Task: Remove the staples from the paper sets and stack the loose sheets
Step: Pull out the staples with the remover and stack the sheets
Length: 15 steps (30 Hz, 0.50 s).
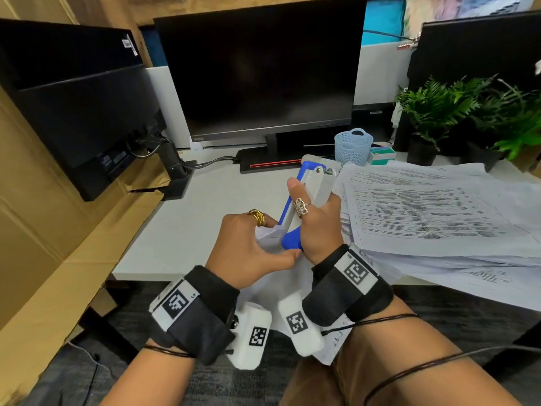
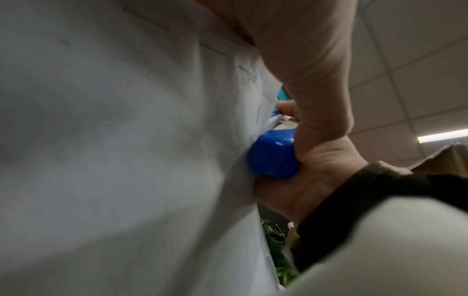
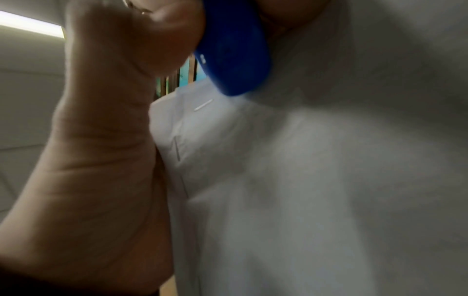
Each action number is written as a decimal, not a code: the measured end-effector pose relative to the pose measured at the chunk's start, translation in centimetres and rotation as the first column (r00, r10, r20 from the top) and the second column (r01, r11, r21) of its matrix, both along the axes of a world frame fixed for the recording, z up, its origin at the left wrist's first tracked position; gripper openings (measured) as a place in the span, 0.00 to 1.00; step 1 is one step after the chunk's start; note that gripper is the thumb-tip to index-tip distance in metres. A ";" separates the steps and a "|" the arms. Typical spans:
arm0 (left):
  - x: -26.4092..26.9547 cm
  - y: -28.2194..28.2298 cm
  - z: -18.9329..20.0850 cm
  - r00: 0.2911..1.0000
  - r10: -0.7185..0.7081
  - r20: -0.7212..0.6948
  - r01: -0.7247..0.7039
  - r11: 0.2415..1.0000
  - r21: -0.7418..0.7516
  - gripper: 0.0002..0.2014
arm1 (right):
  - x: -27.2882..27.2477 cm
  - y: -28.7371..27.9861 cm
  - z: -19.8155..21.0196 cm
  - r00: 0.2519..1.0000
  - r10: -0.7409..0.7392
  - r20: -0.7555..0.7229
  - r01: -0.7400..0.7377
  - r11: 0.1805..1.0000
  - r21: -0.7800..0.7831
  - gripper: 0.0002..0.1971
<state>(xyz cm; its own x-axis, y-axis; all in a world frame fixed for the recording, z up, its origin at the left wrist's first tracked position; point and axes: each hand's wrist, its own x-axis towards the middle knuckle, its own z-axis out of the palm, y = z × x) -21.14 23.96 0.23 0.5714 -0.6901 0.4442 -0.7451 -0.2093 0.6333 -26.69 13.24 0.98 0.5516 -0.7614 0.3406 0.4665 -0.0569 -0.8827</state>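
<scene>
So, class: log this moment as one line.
left hand: grips paper set | right hand: grips staple remover at stapled corner | loose stack: on desk

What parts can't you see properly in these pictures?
- Head view: the left hand and right hand cover the spot where the staple remover meets the paper set, so its tip is hidden.
- Left wrist view: the paper fills the picture, blurred; its print is unreadable.
- Right wrist view: two staples show, smeared; whether they are lifted is unclear.
- Head view: text on the paper stack is too small.
</scene>
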 end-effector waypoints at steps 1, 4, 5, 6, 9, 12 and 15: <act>-0.1 0.0 -0.1 1.000 0.007 -0.013 -0.007 1.000 -0.014 0.21 | 0.0 0.0 0.0 1.000 0.002 -0.005 -0.002 1.000 -0.008 0.11; -0.5 0.2 -0.1 1.000 0.011 -0.026 -0.013 0.998 -0.058 0.18 | 0.1 0.0 0.1 1.000 0.009 -0.022 -0.009 1.000 -0.019 0.12; -0.5 0.2 0.0 1.000 0.004 -0.026 -0.005 0.999 -0.054 0.15 | 0.1 -0.1 0.2 1.000 0.007 -0.025 -0.007 1.000 -0.016 0.11; -0.4 0.2 0.1 1.000 -0.008 -0.029 0.007 0.999 -0.039 0.12 | 0.3 -0.3 0.2 0.999 0.008 -0.034 -0.009 1.000 -0.011 0.10; 1.1 0.3 0.0 0.999 -0.026 -0.038 0.030 0.995 0.099 0.21 | 1.1 -1.0 0.5 0.990 0.063 -0.127 -0.062 0.998 0.013 0.09; 2.8 0.6 -0.3 0.999 0.044 0.008 -0.044 0.983 0.177 0.27 | 2.8 -2.7 1.0 0.948 0.150 -0.280 -0.137 0.988 0.068 0.12; 3.9 1.5 -0.3 0.988 0.153 -0.011 -0.148 0.973 0.177 0.18 | 5.4 -5.3 0.9 0.906 0.137 -0.400 -0.096 0.988 0.120 0.25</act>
<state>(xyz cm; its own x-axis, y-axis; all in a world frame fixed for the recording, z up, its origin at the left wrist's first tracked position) -17.20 25.47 -0.05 0.6837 -0.6613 0.3086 -0.6816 -0.4274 0.5940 -21.27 7.99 1.90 0.7132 -0.7009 -0.0023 0.0653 0.0697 -0.9954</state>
